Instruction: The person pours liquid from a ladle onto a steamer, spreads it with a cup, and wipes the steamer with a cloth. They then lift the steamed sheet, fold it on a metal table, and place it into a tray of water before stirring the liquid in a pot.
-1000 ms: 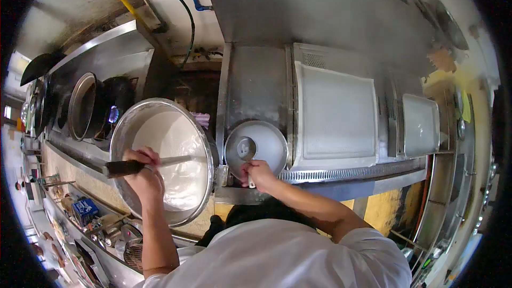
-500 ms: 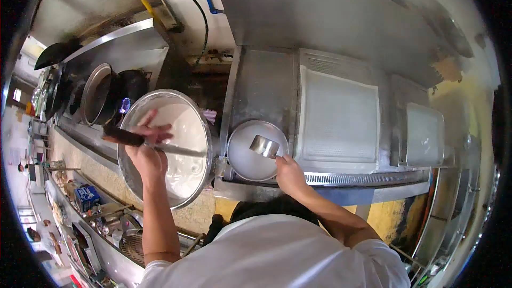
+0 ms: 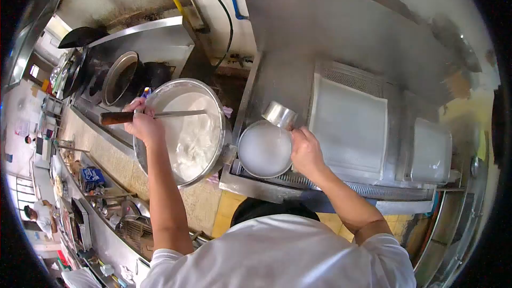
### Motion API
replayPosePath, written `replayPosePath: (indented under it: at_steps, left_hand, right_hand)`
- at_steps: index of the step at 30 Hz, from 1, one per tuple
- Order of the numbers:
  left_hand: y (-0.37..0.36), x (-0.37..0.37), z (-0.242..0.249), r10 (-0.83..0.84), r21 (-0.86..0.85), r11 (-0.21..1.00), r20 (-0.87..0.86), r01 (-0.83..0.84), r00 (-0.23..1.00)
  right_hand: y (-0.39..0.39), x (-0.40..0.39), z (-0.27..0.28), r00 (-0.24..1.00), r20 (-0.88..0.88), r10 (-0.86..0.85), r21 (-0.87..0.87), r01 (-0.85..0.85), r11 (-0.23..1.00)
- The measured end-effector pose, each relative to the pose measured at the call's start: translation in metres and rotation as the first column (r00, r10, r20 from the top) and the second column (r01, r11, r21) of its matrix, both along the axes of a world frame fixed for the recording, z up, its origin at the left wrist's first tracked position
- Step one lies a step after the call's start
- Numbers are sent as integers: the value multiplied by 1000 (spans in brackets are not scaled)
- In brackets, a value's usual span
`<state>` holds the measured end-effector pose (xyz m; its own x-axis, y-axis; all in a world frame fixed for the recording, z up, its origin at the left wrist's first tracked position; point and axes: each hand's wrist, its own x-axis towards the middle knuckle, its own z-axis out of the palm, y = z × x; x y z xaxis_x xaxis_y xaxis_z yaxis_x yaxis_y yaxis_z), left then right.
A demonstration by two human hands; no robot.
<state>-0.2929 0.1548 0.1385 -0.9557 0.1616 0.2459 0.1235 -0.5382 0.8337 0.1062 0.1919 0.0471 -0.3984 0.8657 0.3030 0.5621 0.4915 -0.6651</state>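
My left hand is closed round the wooden handle of a long metal-bladed tool, held across a large metal pot. Thick, creamy white batter in the pot has a rippled, lumpy surface, and the blade lies over its far part. To the right, my right hand grips a small metal measuring cup by its handle. The cup is tilted above the far rim of a round metal pan holding a cloudy whitish liquid; my fingers are right at the pan's edge.
A flat steamer top with a white cloth-covered tray lies right of the pan, and a smaller white tray is farther right. At the left stand a dark-bottomed wok on a stove and a cluttered counter. A person is at the far left.
The view has shifted. My left fingers, spread before, now wrap the handle. The cup has moved from over the pan's middle to its far rim. The batter's surface has turned from smooth to rippled.
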Motion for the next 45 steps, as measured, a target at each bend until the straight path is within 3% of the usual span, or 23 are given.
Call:
replayPosePath:
  at_steps: [4,11,14,17,18,21,23,24,27,33,39,42,45]
  left_hand:
    - [-19,-31,6,-45,84,995,-45,49,998]
    - [-54,-69,17,58,145,987,57,-66,997]
    - [-72,-88,9,45,172,984,42,-52,998]
    - [-94,-98,7,49,193,980,-11,-46,999]
    - [-101,-100,7,74,186,980,-3,-72,997]
    - [-121,-105,5,122,172,977,21,-124,992]
    - [-139,-105,-3,119,161,979,46,-125,992]
    - [-151,-106,-14,47,165,986,-71,-35,996]
    - [-167,-90,-20,41,160,987,-98,-25,994]
    - [-189,-62,-35,15,81,997,-168,-2,986]
    - [-201,-39,-37,-58,102,992,-123,71,991]
    - [-206,-35,-39,-101,75,991,-137,112,985]
    - [-209,-35,-41,-139,37,989,-138,146,981]
  right_hand:
    - [2,-33,32,1000,-19,15,37,-14,999]
    - [7,-140,87,986,-11,164,28,-164,986]
    - [13,-188,96,966,-67,250,132,-240,962]
    - [25,-231,100,941,46,335,200,-338,920]
    - [29,-245,96,924,187,333,224,-371,901]
    - [29,-278,96,802,450,393,88,-478,874]
    - [35,-300,76,735,560,383,120,-529,840]
    - [37,-310,63,698,611,374,133,-555,821]
    - [39,-334,41,621,719,313,146,-574,805]
    - [38,-363,-6,593,784,184,231,-553,801]
    - [30,-375,-27,573,787,229,150,-537,830]
    - [25,-381,-40,579,739,343,-63,-448,892]
    - [20,-378,-54,715,572,402,-116,-414,903]
